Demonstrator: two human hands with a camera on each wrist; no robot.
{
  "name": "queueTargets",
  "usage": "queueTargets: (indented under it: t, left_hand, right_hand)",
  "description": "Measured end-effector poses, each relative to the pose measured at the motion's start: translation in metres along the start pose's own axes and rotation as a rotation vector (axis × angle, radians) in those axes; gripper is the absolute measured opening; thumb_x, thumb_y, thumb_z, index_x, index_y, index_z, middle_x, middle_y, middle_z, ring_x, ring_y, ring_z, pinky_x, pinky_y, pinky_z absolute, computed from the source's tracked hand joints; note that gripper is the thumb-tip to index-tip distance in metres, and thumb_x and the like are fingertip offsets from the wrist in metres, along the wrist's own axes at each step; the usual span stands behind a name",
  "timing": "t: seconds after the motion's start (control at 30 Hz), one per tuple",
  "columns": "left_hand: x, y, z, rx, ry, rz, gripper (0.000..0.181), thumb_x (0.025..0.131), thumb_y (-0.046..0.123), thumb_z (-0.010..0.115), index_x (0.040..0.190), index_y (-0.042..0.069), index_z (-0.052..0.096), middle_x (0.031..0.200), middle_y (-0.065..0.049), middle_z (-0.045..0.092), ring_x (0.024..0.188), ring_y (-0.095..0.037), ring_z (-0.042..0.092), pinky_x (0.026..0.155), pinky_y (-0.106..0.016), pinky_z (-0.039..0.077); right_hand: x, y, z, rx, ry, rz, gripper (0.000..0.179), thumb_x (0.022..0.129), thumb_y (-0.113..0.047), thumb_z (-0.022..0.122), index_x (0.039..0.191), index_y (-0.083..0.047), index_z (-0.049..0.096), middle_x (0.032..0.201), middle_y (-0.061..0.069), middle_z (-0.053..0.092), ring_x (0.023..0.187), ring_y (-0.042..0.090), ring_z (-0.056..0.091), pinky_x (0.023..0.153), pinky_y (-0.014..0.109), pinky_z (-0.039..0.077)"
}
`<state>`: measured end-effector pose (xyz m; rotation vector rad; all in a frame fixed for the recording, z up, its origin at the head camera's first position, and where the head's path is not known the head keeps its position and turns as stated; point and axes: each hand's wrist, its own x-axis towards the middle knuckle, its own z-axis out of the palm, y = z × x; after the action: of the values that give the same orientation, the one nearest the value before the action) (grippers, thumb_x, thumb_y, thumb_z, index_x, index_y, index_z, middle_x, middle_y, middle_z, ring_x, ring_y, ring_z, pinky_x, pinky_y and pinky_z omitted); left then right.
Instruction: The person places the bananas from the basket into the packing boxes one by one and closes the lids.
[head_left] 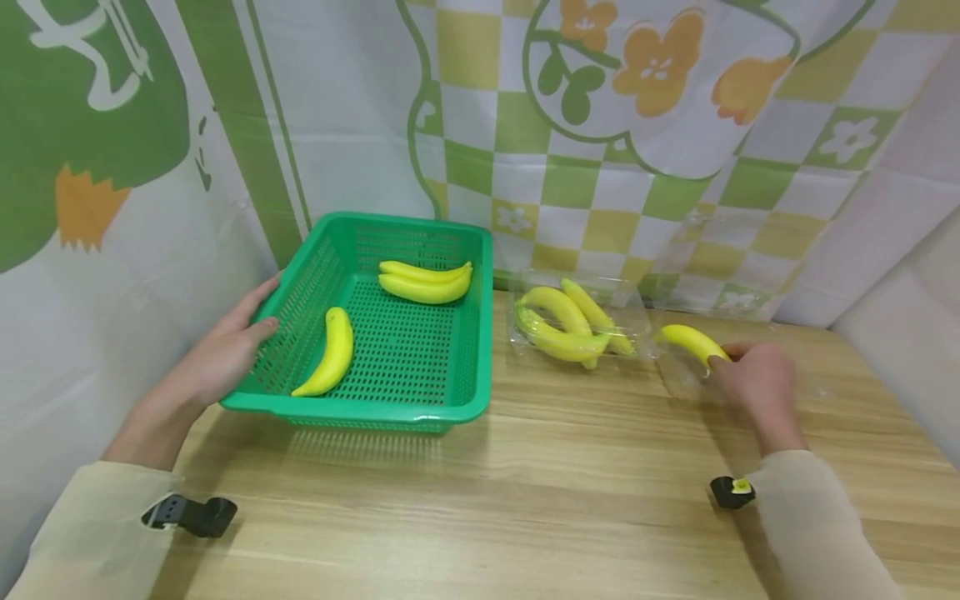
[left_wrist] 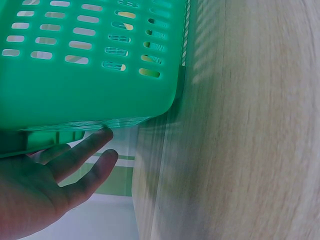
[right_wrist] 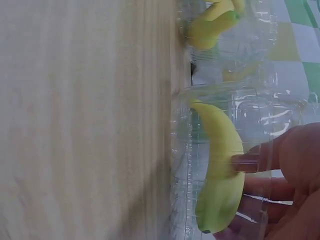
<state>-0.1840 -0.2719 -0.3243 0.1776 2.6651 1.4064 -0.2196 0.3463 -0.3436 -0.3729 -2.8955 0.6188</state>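
My left hand (head_left: 228, 354) holds the left rim of a green plastic basket (head_left: 480, 400), thumb over the edge, fingers against the outside wall in the left wrist view. Inside lie a curved yellow banana (head_left: 333, 354) near the front left and two bananas (head_left: 423, 283) side by side at the back right. Far to the right, my right hand (head_left: 757, 379) grips another banana (head_left: 686, 337) between thumb and fingers. In the right wrist view, that banana (right_wrist: 220, 165) lies within a clear plastic container (right_wrist: 182, 200); its green tip points toward the hand's near side.
Between basket and right hand stands another clear plastic box (head_left: 637, 312) with several bananas (head_left: 558, 312). Everything stands on a wood-grain table (head_left: 525, 500). A patterned cloth (head_left: 570, 179) hangs close behind, and white walls flank both sides.
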Motion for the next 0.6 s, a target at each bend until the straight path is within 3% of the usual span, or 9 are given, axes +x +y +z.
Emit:
queueTargets:
  t: [0.33,0.6]
  left_hand:
    - [0.0000,-0.0002,0.0001,-0.006,-0.006,-0.004,0.060,0.109,0.031,0.022,0.159,0.023,-0.011,0.166,-0.010,-0.012,0.150,-0.045,-0.012,0.114,-0.073,0.000]
    - [-0.0006,0.0014,0.0002,-0.004,-0.004,-0.008,0.060,0.109,0.030,0.022,0.159,0.022,-0.011,0.166,-0.011,-0.012,0.150,-0.045,-0.012,0.114,-0.073,0.000]
  right_hand:
    - [-0.0001,0.0020,0.0019,-0.044,-0.039,0.009,0.048,0.095,-0.026,0.054,0.131,0.006,0.059,0.128,0.031,0.059,0.111,0.050,0.055,0.088,0.057,0.046]
    - [-0.0004,-0.0006,0.0002,0.008,-0.092,0.095,0.061,0.099,-0.045,0.046,0.141,-0.001,0.052,0.140,0.024,0.054,0.129,0.049,0.044,0.100,0.059,0.042]
